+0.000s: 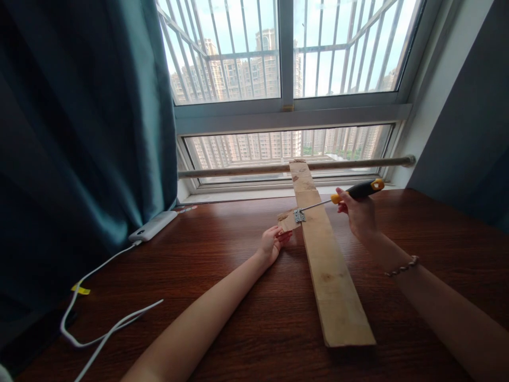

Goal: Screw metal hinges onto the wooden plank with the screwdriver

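A long wooden board (332, 265) lies on the dark wood surface, its far end resting on the rail by the window. A small metal hinge (299, 215) sits at the board's left edge and joins it to a short wooden piece (289, 220). My left hand (273, 243) has its fingers closed on the near edge of that short piece. In my right hand (358, 213) is a screwdriver (360, 190) with a black and yellow handle. Its shaft slants down to the left, and the tip meets the hinge.
A white power bank (153, 226) with a white cable (107, 261) lies at the left, beside a dark blue curtain (87, 116). A metal rail (358, 164) crosses before the barred window. A yellow tag (81, 289) lies near the cable.
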`<state>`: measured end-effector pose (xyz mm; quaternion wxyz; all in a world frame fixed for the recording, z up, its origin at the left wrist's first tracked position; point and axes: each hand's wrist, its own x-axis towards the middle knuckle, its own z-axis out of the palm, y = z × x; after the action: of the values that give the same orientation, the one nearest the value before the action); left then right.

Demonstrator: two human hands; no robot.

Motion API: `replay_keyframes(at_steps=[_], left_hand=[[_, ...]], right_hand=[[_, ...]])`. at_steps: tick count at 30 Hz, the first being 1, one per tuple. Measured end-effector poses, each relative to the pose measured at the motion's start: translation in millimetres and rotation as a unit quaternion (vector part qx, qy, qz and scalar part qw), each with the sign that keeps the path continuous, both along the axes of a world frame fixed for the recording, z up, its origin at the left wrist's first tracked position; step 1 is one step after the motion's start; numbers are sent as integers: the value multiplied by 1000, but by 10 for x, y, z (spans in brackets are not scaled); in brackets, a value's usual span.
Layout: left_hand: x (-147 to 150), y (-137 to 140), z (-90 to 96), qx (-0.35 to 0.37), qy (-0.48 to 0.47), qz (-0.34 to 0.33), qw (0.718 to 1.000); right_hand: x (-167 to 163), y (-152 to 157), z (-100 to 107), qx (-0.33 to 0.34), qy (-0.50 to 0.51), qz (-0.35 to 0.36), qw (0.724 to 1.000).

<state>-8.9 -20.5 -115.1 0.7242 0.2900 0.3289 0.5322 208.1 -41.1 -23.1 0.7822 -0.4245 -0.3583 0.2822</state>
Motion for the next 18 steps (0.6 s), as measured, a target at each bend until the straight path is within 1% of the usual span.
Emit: replay_keyframes(at_steps=[2,4,9,18], left_hand=[[5,5,-4,-3,3,4,1000],[8,9,-8,-5,5,6,1000],[7,6,-8,-6,6,4,1000],[2,5,-3,-2,11,3,1000]], right_hand=[[10,4,0,0,21,1,1000],[17,4,3,2,22,-1,1000],[28,-2,-4,13,-21,-19,1000],[-31,-40,-23,7,-82,-47,995]])
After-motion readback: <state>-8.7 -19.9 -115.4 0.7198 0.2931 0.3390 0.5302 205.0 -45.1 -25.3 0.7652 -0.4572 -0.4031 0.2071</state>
